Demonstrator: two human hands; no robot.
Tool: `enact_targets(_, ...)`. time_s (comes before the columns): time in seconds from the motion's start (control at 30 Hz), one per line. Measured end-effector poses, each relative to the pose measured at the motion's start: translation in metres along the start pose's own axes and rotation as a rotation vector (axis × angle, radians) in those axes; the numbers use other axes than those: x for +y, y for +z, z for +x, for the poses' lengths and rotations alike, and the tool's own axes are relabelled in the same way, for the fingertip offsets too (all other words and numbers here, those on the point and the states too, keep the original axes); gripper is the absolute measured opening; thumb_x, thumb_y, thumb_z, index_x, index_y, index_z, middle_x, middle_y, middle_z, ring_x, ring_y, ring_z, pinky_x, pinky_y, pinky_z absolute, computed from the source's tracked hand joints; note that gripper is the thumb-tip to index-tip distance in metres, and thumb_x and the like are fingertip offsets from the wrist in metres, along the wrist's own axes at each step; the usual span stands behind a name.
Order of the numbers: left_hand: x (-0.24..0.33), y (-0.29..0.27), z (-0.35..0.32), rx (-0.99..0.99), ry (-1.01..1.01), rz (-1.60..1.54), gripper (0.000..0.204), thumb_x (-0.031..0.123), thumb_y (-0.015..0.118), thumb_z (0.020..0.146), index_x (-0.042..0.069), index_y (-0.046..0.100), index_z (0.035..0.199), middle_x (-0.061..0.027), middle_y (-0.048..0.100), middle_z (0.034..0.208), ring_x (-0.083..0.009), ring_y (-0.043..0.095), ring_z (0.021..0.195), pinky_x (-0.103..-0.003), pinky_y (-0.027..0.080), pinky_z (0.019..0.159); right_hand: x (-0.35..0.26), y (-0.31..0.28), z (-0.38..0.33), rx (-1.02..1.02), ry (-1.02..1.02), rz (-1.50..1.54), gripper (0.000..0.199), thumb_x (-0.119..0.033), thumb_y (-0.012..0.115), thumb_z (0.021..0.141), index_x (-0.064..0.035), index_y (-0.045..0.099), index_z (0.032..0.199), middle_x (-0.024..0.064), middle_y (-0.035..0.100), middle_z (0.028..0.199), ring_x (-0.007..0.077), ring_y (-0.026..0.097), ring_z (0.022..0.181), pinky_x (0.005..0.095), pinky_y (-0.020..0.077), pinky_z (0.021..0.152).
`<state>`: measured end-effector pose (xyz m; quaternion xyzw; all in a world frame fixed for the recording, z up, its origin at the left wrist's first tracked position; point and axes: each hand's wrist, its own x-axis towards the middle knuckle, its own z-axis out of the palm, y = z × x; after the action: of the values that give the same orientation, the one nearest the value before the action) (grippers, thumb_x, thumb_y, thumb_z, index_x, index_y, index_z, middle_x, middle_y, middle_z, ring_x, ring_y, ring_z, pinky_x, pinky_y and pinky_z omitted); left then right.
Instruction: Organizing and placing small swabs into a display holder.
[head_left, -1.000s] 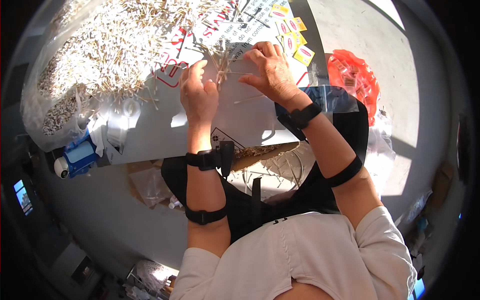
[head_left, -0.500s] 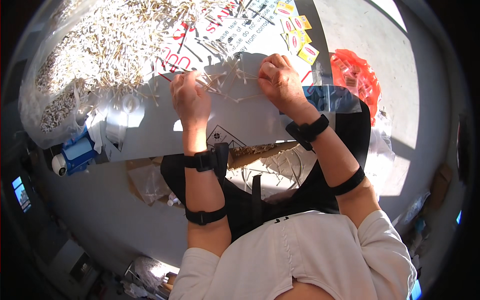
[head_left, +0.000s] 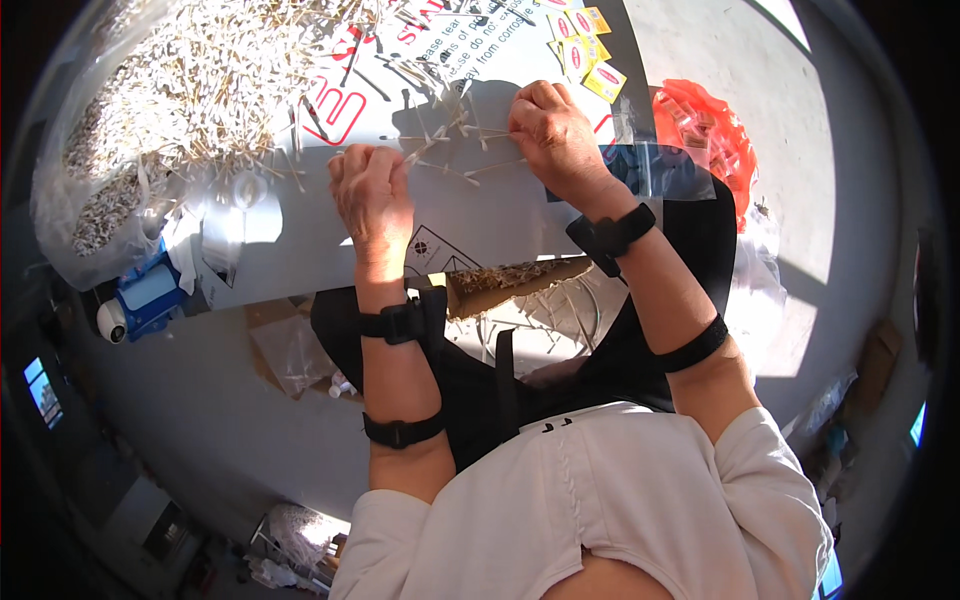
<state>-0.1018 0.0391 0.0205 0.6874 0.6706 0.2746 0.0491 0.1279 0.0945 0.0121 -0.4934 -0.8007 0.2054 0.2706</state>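
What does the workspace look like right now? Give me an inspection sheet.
Surface: white printed board, sunlit, shadows of the hands on it.
Job's things: big heap of small pale sticks; loose sticks between the hands.
Clutter: yellow packets, orange mesh bag, blue box, clear plastic bags.
Hands: left hand and right hand pinch at the loose sticks.
Cables: nothing seen.
Surroundings: grey floor, small screen at left.
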Motion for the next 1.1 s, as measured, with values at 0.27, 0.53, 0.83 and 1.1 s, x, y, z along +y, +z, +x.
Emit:
enact_targets(0.27, 0.01, 0.008, 0.028, -0.128, -0.021, -0.003, 0.008, 0.007, 0.068, 0.076, 0.01, 0.064, 0.083, -0.0058, 0.058, 0.085, -0.029, 0.054, 0.091, -0.041, 0.042, 0.086, 0.001, -0.007, -0.003, -0.172, -0.171, 0.06, 0.004, -0.007, 0.065, 0.077, -0.0097, 0.062, 0.075, 0.0057, 0.059, 0.096, 0.026, 0.057, 0.097, 0.0374, 0.0498, 0.082)
enact_targets(0.53, 0.015, 0.004, 0.018, -0.129, 0.038, -0.176, 0.022, 0.002, 0.064, 0.071, 0.008, 0.067, 0.092, -0.006, 0.06, 0.1, -0.0292, 0.053, 0.103, -0.039, 0.04, 0.095, -0.011, -0.016, -0.004, -0.117, 0.107, 0.203, 0.019, -0.021, 0.074, 0.076, -0.0104, 0.066, 0.089, 0.0065, 0.059, 0.102, 0.0261, 0.058, 0.099, 0.0388, 0.0474, 0.089)
enact_targets(0.83, 0.022, 0.0, -0.005, -0.097, 0.065, -0.126, 0.034, -0.001, 0.062, 0.064, 0.015, 0.07, 0.093, -0.0025, 0.057, 0.102, -0.0279, 0.049, 0.106, -0.039, 0.038, 0.094, -0.006, 0.005, 0.023, -0.046, -0.179, -0.128, 0.026, -0.021, 0.075, 0.072, -0.0137, 0.071, 0.097, 0.0059, 0.056, 0.11, 0.0266, 0.052, 0.106, 0.0392, 0.0463, 0.093)
enact_targets(1.1, 0.01, -0.005, -0.014, -0.113, 0.14, -0.071, 0.018, 0.003, 0.07, 0.069, 0.015, 0.067, 0.082, -0.0012, 0.058, 0.098, -0.0273, 0.05, 0.104, -0.04, 0.038, 0.088, 0.003, 0.006, 0.019, -0.03, -0.169, -0.071, 0.012, -0.017, 0.07, 0.075, -0.0134, 0.07, 0.086, 0.0052, 0.057, 0.104, 0.0264, 0.052, 0.103, 0.0392, 0.0483, 0.089)
